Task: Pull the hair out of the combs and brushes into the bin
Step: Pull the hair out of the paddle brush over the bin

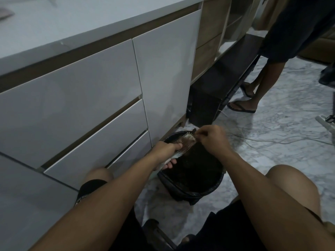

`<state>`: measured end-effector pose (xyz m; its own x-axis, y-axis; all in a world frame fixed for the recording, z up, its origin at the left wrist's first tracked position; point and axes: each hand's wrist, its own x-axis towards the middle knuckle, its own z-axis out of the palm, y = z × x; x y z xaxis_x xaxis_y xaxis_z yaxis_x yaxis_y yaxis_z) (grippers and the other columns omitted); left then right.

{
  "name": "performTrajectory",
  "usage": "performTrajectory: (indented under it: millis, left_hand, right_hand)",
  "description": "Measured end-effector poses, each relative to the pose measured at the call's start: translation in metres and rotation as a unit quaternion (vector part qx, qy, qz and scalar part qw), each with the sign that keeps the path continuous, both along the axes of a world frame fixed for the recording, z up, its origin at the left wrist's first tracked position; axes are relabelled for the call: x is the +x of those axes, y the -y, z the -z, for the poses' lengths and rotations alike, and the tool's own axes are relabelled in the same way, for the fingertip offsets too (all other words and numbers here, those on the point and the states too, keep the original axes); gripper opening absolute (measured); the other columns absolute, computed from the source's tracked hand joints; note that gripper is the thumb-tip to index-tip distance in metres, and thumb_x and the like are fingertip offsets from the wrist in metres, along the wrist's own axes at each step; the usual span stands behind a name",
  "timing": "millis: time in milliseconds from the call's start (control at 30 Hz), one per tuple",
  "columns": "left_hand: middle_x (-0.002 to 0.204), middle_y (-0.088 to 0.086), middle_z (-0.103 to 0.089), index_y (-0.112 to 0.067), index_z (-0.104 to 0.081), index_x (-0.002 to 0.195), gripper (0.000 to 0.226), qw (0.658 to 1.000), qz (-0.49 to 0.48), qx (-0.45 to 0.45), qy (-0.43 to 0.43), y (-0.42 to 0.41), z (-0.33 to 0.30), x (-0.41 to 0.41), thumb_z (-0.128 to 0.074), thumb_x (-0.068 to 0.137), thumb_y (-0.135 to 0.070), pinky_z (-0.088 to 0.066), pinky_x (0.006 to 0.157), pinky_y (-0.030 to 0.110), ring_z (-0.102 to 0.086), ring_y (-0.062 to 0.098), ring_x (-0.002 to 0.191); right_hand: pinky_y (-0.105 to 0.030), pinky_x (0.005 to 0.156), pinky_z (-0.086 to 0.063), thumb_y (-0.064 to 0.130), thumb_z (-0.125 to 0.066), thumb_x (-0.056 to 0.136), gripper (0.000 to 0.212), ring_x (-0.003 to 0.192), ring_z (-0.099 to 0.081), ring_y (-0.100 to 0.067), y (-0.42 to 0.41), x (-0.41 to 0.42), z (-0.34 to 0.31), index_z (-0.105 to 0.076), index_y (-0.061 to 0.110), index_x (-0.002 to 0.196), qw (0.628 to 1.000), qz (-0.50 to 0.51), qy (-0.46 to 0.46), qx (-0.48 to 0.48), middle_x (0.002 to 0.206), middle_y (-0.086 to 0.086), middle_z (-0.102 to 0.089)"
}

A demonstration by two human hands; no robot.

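Left hand [165, 151]: grips brush [184, 144] handle above bin [213, 189].
Right hand [213, 140]: fingertips pinch hair [194, 131] at brush tip.
Bin: black-lined, on floor.

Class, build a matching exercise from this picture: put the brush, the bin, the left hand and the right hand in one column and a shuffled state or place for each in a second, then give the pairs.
Column one:
1. brush
2. bin
3. left hand
4. right hand

Column two:
A. stands on the marble floor, lined with a black bag
B. pinches hair at the bristles
C. held above the bin
D. grips the brush handle

Pairs: 1-C, 2-A, 3-D, 4-B
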<state>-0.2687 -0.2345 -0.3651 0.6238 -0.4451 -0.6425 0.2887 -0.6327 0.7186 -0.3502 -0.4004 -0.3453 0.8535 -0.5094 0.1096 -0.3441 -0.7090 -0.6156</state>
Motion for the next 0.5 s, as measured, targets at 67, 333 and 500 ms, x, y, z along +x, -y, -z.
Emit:
performTrajectory:
  millis: [67,333,500]
  left_hand:
    - [0.061,0.008,-0.061,-0.004,-0.067,0.09,0.042,1.0,0.003,-0.001,0.0,0.002,-0.003,0.002,-0.059,0.09,-0.045,-0.034,0.041,0.021,-0.049,0.017,0.039]
    - [0.064,0.01,-0.06,0.0,-0.065,0.103,0.045,1.0,-0.009,0.001,0.012,0.0,-0.005,0.003,-0.057,0.094,-0.043,-0.034,0.04,0.02,-0.049,0.017,0.041]
    - [0.061,0.009,-0.061,-0.003,-0.066,0.096,0.043,1.0,-0.002,0.007,0.008,0.0,-0.005,0.001,-0.058,0.092,-0.045,-0.033,0.038,0.018,-0.049,0.015,0.037]
  right_hand:
    - [-0.024,0.074,-0.047,0.01,-0.068,0.085,0.011,0.08,-0.066,-0.015,-0.001,0.0,-0.001,-0.077,0.013,0.09,1.0,0.021,0.02,-0.001,0.087,-0.004,-0.075]
    - [-0.026,0.081,-0.05,0.027,-0.08,0.073,0.043,0.093,-0.061,-0.013,-0.002,-0.005,0.0,-0.067,0.026,0.113,0.993,-0.103,-0.037,0.034,0.11,0.002,-0.059]
    - [-0.033,0.08,-0.054,0.016,-0.079,0.074,0.023,0.083,-0.064,-0.015,-0.01,-0.004,0.002,-0.076,0.016,0.096,0.993,-0.118,-0.008,-0.003,0.095,-0.002,-0.07]
